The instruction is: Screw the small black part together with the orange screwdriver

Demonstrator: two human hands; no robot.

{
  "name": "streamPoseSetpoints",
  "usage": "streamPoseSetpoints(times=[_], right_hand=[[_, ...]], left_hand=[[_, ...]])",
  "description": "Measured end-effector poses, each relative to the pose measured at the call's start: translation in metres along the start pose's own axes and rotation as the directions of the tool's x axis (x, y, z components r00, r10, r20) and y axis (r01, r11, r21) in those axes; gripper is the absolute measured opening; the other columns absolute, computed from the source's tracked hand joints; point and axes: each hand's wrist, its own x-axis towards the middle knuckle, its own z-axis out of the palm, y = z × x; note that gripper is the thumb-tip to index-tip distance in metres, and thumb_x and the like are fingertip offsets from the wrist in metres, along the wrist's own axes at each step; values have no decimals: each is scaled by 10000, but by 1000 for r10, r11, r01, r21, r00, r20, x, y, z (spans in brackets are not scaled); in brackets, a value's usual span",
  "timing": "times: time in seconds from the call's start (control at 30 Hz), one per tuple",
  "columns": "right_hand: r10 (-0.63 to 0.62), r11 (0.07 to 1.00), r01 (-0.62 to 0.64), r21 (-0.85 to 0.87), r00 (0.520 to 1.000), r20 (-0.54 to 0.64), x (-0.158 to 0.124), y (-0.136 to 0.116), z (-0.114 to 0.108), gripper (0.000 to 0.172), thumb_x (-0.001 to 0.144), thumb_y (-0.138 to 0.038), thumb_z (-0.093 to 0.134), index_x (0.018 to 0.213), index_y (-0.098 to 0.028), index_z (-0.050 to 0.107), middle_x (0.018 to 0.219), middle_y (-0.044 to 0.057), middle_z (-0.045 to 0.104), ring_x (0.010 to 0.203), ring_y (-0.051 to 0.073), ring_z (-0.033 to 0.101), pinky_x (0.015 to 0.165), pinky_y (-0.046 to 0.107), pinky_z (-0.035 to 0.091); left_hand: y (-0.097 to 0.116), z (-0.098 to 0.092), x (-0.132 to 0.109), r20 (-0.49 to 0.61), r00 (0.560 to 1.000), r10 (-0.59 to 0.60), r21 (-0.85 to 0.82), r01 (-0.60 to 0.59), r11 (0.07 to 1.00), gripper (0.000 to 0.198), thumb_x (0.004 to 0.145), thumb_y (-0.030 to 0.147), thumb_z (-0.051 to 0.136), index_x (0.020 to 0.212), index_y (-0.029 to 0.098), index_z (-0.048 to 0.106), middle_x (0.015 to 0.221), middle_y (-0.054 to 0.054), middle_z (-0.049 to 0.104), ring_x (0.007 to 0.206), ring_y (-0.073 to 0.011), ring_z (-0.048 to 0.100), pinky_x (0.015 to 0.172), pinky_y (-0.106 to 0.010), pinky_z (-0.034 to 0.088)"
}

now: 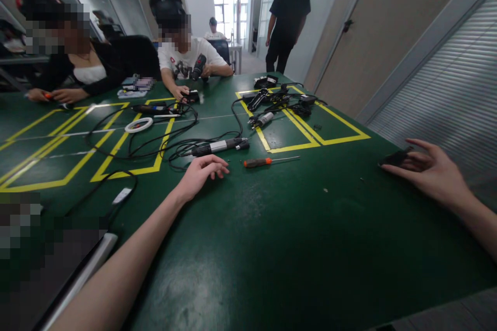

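Observation:
My left hand point(202, 173) hovers over or rests on the table with fingers loosely bent and apart, and no object shows in it. Just beyond its fingers lies a corded electric screwdriver point(220, 147) with a grey and black body. To the right of that hand is a screwdriver point(258, 163) with an orange and dark handle, its shaft pointing right. At the table's right edge my right hand point(430, 168) has a small dark flat piece point(396, 158) between thumb and fingers. The piece's exact kind cannot be made out.
Yellow tape point(341, 140) marks boxes on the green table point(272, 248). Black cables point(134, 152), a white tape ring point(139, 124) and a heap of black parts point(267, 97) lie farther back. Across the table, a person point(194, 57) holds a black drill point(199, 66). Another person point(77, 67) sits left.

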Motion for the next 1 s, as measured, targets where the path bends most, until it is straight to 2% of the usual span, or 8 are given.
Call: streamPoseSetpoints(times=[0.1, 0.2, 0.23, 0.3, 0.33, 0.53, 0.83, 1.0], right_hand=[[-54, 998, 48, -48, 987, -153, -7, -18, -3, 1005, 528, -748, 851, 1337, -268, 497, 1010, 74, 581, 784, 264, 637, 657, 444, 607], [-295, 939, 239, -246, 928, -226, -19, -42, -4, 619, 766, -700, 732, 1174, -249, 616, 967, 90, 579, 760, 262, 607, 686, 453, 573], [-368, 907, 323, -269, 920, -134, -24, -49, -3, 499, 830, -711, 650, 1025, -252, 666, 877, 77, 587, 714, 255, 596, 660, 439, 560], [-407, 875, 440, -200, 894, 186, -32, -61, 3, 505, 861, -742, 578, 838, -255, 706, 830, 72, 645, 647, 230, 609, 615, 403, 558], [-401, 874, 453, -175, 877, 265, -36, -65, 7, 540, 862, -757, 566, 807, -244, 725, 868, 84, 672, 656, 228, 632, 617, 397, 570], [-318, 922, 381, -72, 849, 422, -41, -63, 19, 666, 830, -838, 564, 962, -226, 792, 895, 103, 685, 665, 215, 639, 465, 302, 540], [-243, 959, 281, -22, 865, 439, -37, -60, 15, 711, 767, -895, 567, 834, -236, 826, 891, 123, 744, 777, 281, 728, 547, 348, 614], [-272, 950, 313, -24, 858, 435, -34, -52, 13, 656, 792, -864, 566, 783, -259, 822, 850, 104, 769, 789, 300, 755, 665, 411, 667]], left_hand=[[1, 0, 0, 2, 1000, 5, 1, -5, 1000, 256, 728, 353, 658, 846, 142, 740, 812, -83, 774, 691, -166, 631, 604, -265, 431], [2, 0, -1, -2, 1000, 6, -1, -6, 1000, 249, 730, 347, 659, 844, 142, 741, 806, -79, 775, 688, -163, 631, 604, -263, 430], [2, 0, -1, -3, 1000, 5, -3, -5, 1000, 246, 731, 345, 660, 844, 142, 742, 806, -78, 775, 689, -163, 631, 605, -263, 430], [2, 1, -1, -3, 1000, 2, -7, -2, 1000, 244, 733, 345, 662, 845, 143, 741, 809, -79, 776, 691, -164, 631, 606, -263, 431], [2, 1, -1, -4, 1000, 1, -8, -1, 1000, 242, 733, 345, 664, 845, 144, 740, 811, -79, 776, 692, -164, 631, 607, -262, 431], [0, 1, -1, 3, 1000, 0, 11, 0, 1000, 230, 752, 341, 658, 851, 148, 734, 818, -79, 773, 697, -165, 631, 612, -265, 433], [1, 2, -1, 6, 1000, -1, 1, 1, 1000, 234, 751, 345, 666, 851, 146, 737, 810, -75, 771, 691, -159, 632, 613, -257, 433], [0, 2, -1, 10, 1000, 0, 20, 0, 1000, 239, 746, 352, 649, 850, 153, 731, 823, -79, 773, 693, -169, 633, 610, -266, 431]])
